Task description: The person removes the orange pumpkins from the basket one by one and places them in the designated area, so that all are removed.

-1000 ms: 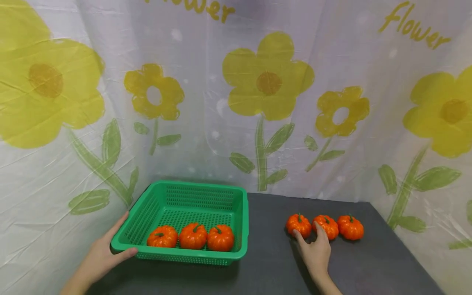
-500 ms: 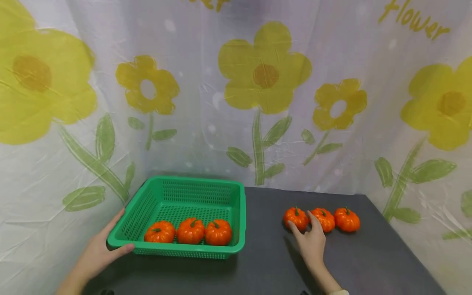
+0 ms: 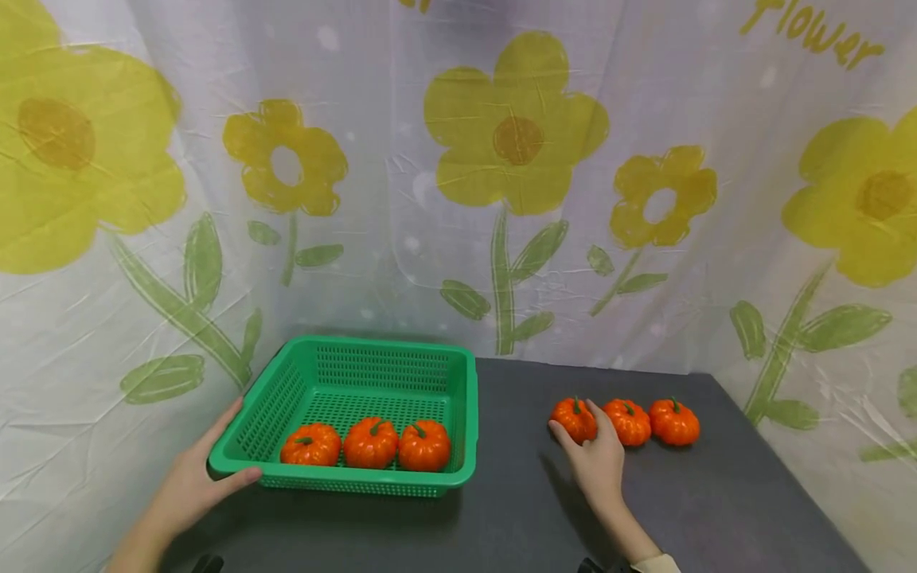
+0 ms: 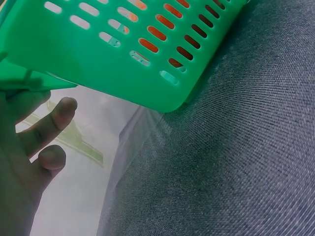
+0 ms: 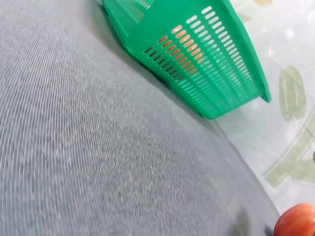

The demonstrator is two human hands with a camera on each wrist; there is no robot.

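On ribbed gray cloth point(image 3: 516, 469) — green basket point(image 3: 387, 479), orange pumpkins point(image 3: 675, 423) — flowered curtain point(image 3: 390, 263) behind.

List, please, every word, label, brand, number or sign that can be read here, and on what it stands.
"flower": on the curtain, upper right of the head view, its top slightly cut off.
Yellow lettering fragment, top edge, also on the curtain: too cropped to read.
No text visible on the green basket, the orange pumpkins or the table.
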